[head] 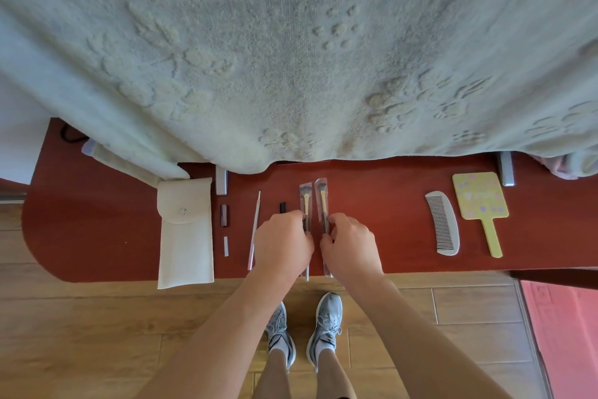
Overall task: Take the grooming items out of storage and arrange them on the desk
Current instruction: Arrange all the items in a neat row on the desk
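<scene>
Left brush (305,201) and right brush (322,201), both in clear sleeves, laid side by side at centre of tabletop (388,220), bristles pointed far. Left brush handle gripped by left hand (283,241); right brush handle pinched by right hand (351,245). Probably held so for squaring parallel. Pouch (185,230) set at left. Comb (441,224) and hand mirror (480,201) spaced well right, so row reads ordered.

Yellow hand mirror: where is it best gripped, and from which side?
Grip the yellow hand mirror by its narrow handle, coming from the near edge of the desk: the handle points that way, while the square head lies wide and flat.
</scene>
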A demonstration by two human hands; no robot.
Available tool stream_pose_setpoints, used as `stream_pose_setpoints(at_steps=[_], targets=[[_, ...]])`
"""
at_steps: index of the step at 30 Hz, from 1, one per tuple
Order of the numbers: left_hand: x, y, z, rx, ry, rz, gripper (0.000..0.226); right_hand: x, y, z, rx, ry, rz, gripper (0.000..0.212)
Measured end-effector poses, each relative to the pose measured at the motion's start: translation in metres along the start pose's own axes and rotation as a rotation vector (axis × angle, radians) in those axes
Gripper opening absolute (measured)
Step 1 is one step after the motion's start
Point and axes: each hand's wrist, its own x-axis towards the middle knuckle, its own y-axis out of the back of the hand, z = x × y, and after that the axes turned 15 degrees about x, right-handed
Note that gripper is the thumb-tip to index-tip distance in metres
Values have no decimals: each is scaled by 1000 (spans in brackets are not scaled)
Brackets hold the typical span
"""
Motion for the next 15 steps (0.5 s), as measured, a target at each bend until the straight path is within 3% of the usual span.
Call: stream_pose_setpoints(at_steps=[15], targets=[[6, -4, 29, -30, 9, 10, 33, 4, 22, 17, 8, -34, 45, 24]])
